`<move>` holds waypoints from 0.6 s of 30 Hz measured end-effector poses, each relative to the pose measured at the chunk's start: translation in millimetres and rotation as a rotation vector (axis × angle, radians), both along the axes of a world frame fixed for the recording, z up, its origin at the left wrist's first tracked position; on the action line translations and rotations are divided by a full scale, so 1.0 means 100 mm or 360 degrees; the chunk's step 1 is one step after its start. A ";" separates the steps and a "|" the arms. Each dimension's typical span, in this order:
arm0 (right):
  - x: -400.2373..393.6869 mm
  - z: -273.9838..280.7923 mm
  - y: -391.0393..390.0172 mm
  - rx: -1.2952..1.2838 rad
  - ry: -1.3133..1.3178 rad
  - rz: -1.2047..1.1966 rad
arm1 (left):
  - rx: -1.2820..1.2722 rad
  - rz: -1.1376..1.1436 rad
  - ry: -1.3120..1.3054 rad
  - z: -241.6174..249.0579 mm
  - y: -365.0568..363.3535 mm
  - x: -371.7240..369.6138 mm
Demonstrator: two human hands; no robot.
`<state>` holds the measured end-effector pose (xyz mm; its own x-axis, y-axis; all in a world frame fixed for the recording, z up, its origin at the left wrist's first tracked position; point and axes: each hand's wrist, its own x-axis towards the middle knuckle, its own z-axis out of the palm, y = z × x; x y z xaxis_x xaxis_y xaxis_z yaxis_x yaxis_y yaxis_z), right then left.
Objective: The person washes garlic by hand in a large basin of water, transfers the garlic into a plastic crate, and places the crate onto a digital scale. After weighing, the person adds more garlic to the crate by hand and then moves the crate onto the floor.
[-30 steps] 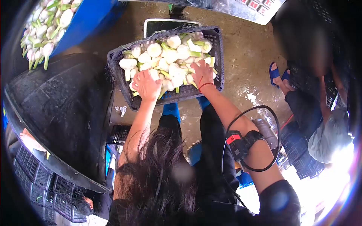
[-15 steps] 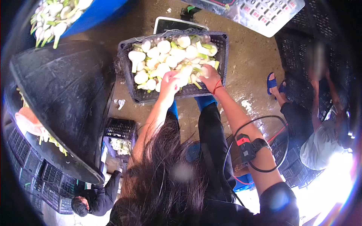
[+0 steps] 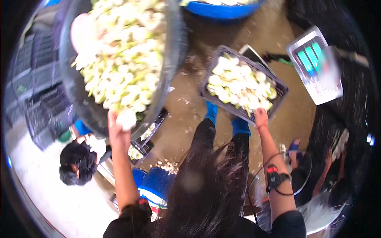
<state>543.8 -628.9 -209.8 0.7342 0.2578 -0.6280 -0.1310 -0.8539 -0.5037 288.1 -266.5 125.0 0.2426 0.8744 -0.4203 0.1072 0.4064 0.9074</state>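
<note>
— Two hands, two containers. Left hand [image 3: 115, 126] reaches up to the near rim of the big black tub [image 3: 171, 59], its grip closed round one pale bulb [image 3: 127, 118] at the edge of the heap. Right hand [image 3: 260, 117] rests on the near edge of the dark crate [image 3: 282, 92]; whether that grip clasps the rim or a bulb, cannot tell.

— Which way does the crate lie from the held bulb?

— Across the body, to the right of the tub, on the wet floor [image 3: 186, 119], well apart. Crate's long axis runs slantwise, far-left corner to near-right corner. Right hand is much the nearer to it; left hand is at the tub.

— Counts?

— One tub heaped with bulbs, too many to count; one crate, roughly level-full, also uncountable. One blue basin [image 3: 222, 8] beyond the tub. One scale display [image 3: 315, 65] to the right of the crate. One other person [image 3: 75, 164] crouched below the tub.
</note>
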 end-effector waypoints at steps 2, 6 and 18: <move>-0.03 0.07 0.01 0.0202 -0.0044 0.0047 | 0.0145 -0.0589 0.1398 -0.33 0.48 -0.61; -0.06 0.07 0.03 0.0290 0.0212 -0.0046 | 0.0999 -0.1315 0.1872 -0.63 0.75 -0.34; -0.65 0.27 0.29 0.0215 0.0675 -0.0298 | -0.0533 -0.1124 0.0477 -1.80 1.38 -0.03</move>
<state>478.7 -599.4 -183.1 0.4622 0.2456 -0.8521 -0.4943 -0.7264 -0.4775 284.8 -128.7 -55.3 0.5232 0.3763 -0.7646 0.6553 0.3960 0.6432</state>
